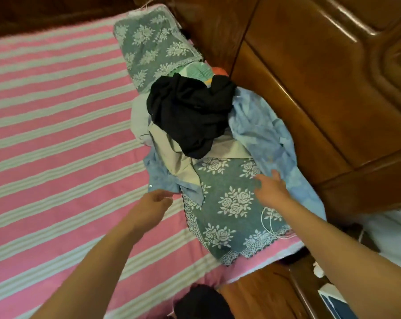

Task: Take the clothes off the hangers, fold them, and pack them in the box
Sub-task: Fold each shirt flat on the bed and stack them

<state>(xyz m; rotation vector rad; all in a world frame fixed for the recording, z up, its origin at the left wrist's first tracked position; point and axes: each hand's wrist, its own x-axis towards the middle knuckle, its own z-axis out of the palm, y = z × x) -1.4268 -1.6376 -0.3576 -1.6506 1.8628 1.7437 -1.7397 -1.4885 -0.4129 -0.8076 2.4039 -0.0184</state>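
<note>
A heap of clothes lies at the head of the bed: a black garment (pixel 190 116) on top, a beige one (pixel 172 155) under it, a pale blue shirt (pixel 261 137) spread to the right and below. My left hand (pixel 155 201) hangs with loosely curled fingers right at the blue shirt's lower left edge, holding nothing that I can see. My right hand (pixel 271 187) reaches forward with fingers straight over the floral pillow (pixel 231 203), close to the blue shirt's right side. No hangers or box are in view.
The bed has a pink and white striped sheet (pixel 56 134). A second floral pillow (pixel 148 44) lies further back. A wooden headboard (pixel 321 88) runs along the right. A white cable (pixel 267 219) lies on the near pillow. A dark cloth (pixel 201 300) sits at the bottom edge.
</note>
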